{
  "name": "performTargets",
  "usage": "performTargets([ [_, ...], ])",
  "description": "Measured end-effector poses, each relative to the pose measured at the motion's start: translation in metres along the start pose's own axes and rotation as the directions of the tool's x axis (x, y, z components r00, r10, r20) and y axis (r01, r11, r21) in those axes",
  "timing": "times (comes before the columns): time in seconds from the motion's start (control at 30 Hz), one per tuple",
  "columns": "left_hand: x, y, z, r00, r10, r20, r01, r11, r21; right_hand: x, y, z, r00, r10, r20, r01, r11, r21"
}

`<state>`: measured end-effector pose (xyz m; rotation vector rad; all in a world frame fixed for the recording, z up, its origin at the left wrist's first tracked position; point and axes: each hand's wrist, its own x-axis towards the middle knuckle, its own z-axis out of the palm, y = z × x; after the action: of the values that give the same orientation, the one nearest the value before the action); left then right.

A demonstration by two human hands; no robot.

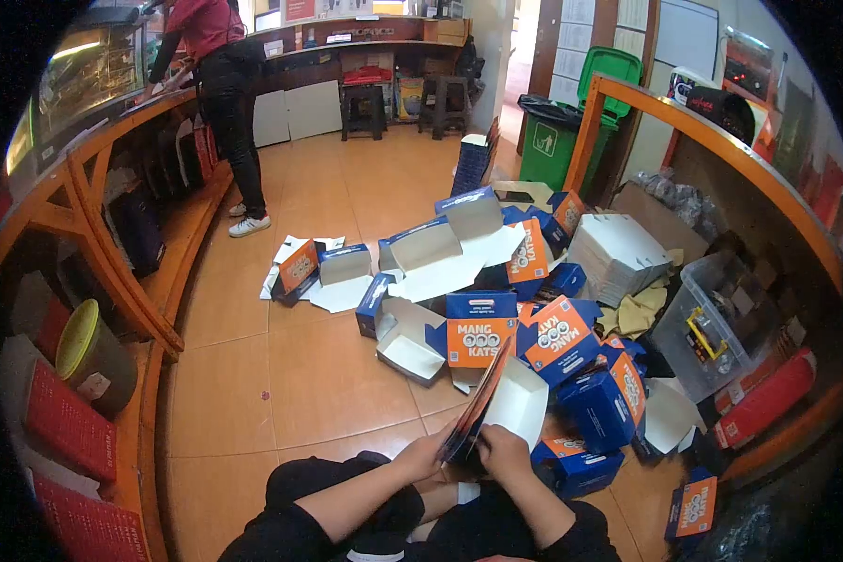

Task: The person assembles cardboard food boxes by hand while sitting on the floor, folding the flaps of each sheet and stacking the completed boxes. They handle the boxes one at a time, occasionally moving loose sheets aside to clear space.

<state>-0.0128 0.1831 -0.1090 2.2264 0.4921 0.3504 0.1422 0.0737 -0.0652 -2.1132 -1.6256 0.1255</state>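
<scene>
Between my two hands is a food carton (518, 405), with its white inside showing and one side panel standing up edge-on. My left hand (420, 459) pinches the lower end of that panel from the left. On the other side, my right hand (506, 456) has its fingers curled round the carton's near edge; the fingertips are partly hidden. Just beyond stands an orange and blue carton (480, 343) printed "MANG KATSU". A similar carton (560, 339) leans to its right, and a blue one (595, 412) lies close to my right hand.
More open cartons (421, 248) spread across the tiled floor ahead. At right are a stack of flat white cartons (618, 248), a clear plastic bin (707, 328) and a green trash bin (545, 140). A person (229, 94) stands at the left counter, above a wooden shelf (150, 375).
</scene>
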Motion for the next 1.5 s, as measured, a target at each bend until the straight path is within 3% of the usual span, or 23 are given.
performTargets([
  [0.27, -0.002, -0.006, 0.006, 0.997, -0.029, 0.073, 0.028, 0.999, 0.022, 0.001, -0.001, 0.013, 0.976, 0.024, 0.217, -0.001, 0.994, -0.106],
  [0.37, -0.002, -0.011, 0.004, 0.995, 0.064, 0.083, -0.064, 0.998, 0.006, 0.002, -0.004, 0.014, 0.967, 0.032, 0.253, 0.005, 0.990, -0.141],
  [0.53, -0.004, -0.004, -0.002, 0.986, 0.027, 0.162, -0.031, 0.999, 0.019, 0.005, -0.009, 0.010, 0.933, 0.062, 0.355, 0.018, 0.976, -0.216],
  [0.63, -0.006, -0.012, 0.002, 0.984, 0.069, 0.167, -0.064, 0.997, -0.038, 0.002, -0.007, 0.018, 0.968, -0.068, 0.240, 0.127, 0.962, -0.240],
  [0.77, -0.010, -0.003, -0.002, 0.967, 0.243, 0.074, -0.235, 0.967, -0.096, 0.000, -0.006, 0.023, 0.962, -0.070, 0.263, 0.139, 0.957, -0.253],
  [0.87, -0.011, 0.016, -0.011, 0.981, 0.067, 0.181, -0.057, 0.997, -0.058, -0.001, -0.009, 0.023, 0.945, -0.023, 0.327, 0.113, 0.959, -0.260],
  [1.03, -0.011, 0.007, -0.002, 0.994, 0.098, 0.044, -0.100, 0.995, 0.030, -0.002, -0.015, 0.009, 0.899, -0.008, 0.439, 0.116, 0.968, -0.221],
  [1.13, -0.009, -0.025, 0.003, 0.998, -0.003, 0.063, 0.000, 0.999, 0.044, -0.013, 0.020, 0.010, 0.906, -0.224, 0.358, 0.260, 0.964, -0.056],
  [1.17, -0.009, -0.038, 0.006, 0.996, -0.054, 0.074, 0.050, 0.997, 0.058, -0.015, 0.029, 0.007, 0.915, -0.179, 0.361, 0.177, 0.983, 0.037],
  [1.23, -0.009, -0.006, -0.012, 0.979, -0.080, -0.187, 0.084, 0.996, 0.014, -0.014, 0.053, -0.011, 0.974, -0.160, 0.163, 0.130, 0.975, 0.178],
  [1.27, -0.008, -0.039, -0.005, 0.967, -0.037, -0.253, 0.043, 0.999, 0.016, -0.012, 0.071, -0.019, 0.988, -0.155, 0.003, 0.150, 0.960, 0.235],
  [1.3, -0.007, -0.069, 0.003, 0.945, 0.000, -0.326, 0.006, 1.000, 0.016, -0.011, 0.079, -0.038, 0.985, -0.132, -0.113, 0.148, 0.978, 0.147],
  [1.33, -0.009, -0.062, 0.002, 0.952, -0.051, -0.300, 0.049, 0.999, -0.015, -0.015, 0.089, -0.056, 0.993, -0.005, -0.119, 0.024, 0.986, 0.163],
  [1.37, -0.009, -0.045, -0.006, 0.953, -0.102, -0.285, 0.095, 0.995, -0.040, -0.023, 0.097, -0.070, 0.973, 0.046, -0.225, -0.002, 0.981, 0.193],
  [1.4, -0.008, -0.032, -0.011, 0.948, -0.149, -0.281, 0.137, 0.989, -0.063, -0.028, 0.116, -0.079, 0.976, 0.094, -0.195, -0.051, 0.975, 0.215],
  [1.5, -0.009, -0.010, -0.006, 0.819, 0.118, -0.562, -0.167, 0.985, -0.037, -0.057, 0.152, -0.092, 0.957, 0.263, -0.118, -0.248, 0.960, 0.128],
])
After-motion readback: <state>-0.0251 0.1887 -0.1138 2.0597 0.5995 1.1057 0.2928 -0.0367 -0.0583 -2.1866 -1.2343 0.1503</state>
